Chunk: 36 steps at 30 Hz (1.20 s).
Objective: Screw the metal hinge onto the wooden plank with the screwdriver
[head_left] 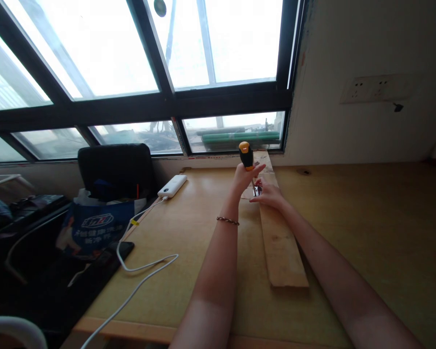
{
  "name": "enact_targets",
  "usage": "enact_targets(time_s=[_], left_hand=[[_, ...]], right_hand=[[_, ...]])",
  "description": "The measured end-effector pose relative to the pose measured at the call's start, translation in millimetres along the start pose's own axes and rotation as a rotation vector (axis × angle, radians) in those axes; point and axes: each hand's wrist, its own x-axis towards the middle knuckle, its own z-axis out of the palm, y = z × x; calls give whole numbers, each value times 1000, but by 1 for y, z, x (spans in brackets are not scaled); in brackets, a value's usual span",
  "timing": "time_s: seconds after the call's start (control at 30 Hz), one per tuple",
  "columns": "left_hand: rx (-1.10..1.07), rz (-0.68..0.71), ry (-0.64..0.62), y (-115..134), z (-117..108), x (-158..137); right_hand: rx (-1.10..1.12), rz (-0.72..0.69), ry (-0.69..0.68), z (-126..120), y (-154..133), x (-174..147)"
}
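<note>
My left hand is closed around a screwdriver with a black and orange handle. The handle sticks up above the hand and the shaft points down at a small shiny metal piece, perhaps a hinge. My right hand has its thumb and fingers closed on that metal piece, at the left edge of a long wooden board. The board lies lengthwise on the table and reaches back toward the window. Fingers hide part of the metal piece and the screwdriver's tip.
On the yellowish wooden table, a white power bank lies at the left edge with a white cable running forward. A black chair and a blue bag stand left. Window and wall bound the back.
</note>
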Motion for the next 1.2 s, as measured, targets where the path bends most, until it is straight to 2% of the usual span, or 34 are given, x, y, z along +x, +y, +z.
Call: enact_targets(time_s=[0.2,0.43,0.63,0.83,0.93,1.0,1.13,1.2], left_hand=[[18,30,76,4,-5,0],[30,-26,15,10,-5,-1],[-188,-113,-65,20,-4,-2],[-66,-135,-48,27,-11,-2],[-64,-100,-127,32,-14,-4],[-81,-88,-223,36,-14,-7],[-93,-143,-443,48,-13,-13],[-80,-176,-502,52,-13,-16]], right_hand=[[-14,2,2,0,0,0],[-25,13,-1,-1,-1,1],[-7,2,-1,1,1,2],[-1,-7,5,2,1,2],[-5,1,0,1,1,2],[-22,6,-6,1,0,2],[-80,13,-8,2,2,4],[-97,6,-13,4,5,6]])
